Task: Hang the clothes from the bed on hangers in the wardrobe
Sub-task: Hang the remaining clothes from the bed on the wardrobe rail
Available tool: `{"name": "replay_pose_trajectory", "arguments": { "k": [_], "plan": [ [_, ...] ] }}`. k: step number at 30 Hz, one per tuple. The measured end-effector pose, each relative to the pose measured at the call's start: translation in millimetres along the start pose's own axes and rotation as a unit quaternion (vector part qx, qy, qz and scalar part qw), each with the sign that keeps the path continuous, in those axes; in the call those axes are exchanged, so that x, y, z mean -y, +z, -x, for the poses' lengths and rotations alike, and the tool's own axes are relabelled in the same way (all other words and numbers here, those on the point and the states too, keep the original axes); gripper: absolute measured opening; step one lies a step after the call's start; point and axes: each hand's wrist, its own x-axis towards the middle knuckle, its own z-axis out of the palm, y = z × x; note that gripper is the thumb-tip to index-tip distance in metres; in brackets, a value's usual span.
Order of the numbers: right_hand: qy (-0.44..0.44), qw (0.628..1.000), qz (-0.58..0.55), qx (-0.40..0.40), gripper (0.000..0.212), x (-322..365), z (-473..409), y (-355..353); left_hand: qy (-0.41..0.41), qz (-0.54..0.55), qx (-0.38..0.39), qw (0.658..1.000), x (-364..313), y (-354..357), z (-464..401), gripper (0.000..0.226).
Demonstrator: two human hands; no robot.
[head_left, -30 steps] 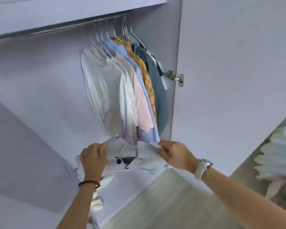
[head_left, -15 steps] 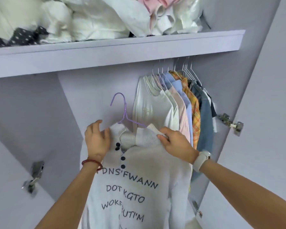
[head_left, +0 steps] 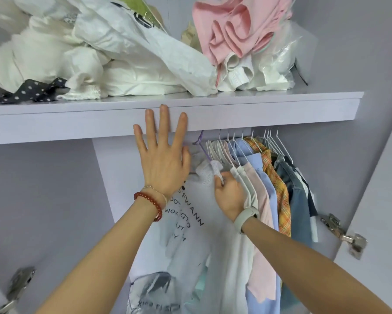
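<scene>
Under the wardrobe shelf (head_left: 281,109), a person's left hand (head_left: 162,159) is spreading its fingers flat, having let go of the white lettered sweater (head_left: 190,223) it was gripping half a second ago. At centre, the purple hanger (head_left: 199,139) is now hooking behind the shelf edge, seemingly onto the hidden rail. Right hand (head_left: 229,196) is pinching the sweater's collar beside the hung shirts (head_left: 269,189), suggesting this garment is nearly hung.

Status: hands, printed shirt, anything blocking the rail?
Left hand open, fingers flat against shelf edge. Right hand pinching collar of white printed shirt on purple hanger. Hung shirts crowd its right.
</scene>
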Motion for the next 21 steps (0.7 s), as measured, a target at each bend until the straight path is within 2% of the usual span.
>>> {"name": "replay_pose_trajectory", "arguments": {
  "k": [5,11,18,21],
  "plan": [
    [0.054,0.998,-0.012,-0.037,0.031,7,-34,15,0.024,-0.069,-0.006,0.997,10,19,2,0.070],
    [0.071,0.997,0.012,0.031,0.032,-10,-58,10,0.014,-0.083,-0.012,0.996,8,22,1,0.071],
    [0.092,0.994,0.039,0.054,0.030,-20,-34,10,0.016,-0.079,0.004,0.997,7,19,2,0.073],
    [0.074,0.991,0.040,0.099,0.027,-16,-30,6,0.014,-0.071,0.017,0.997,6,16,2,0.073]
  ]
}}
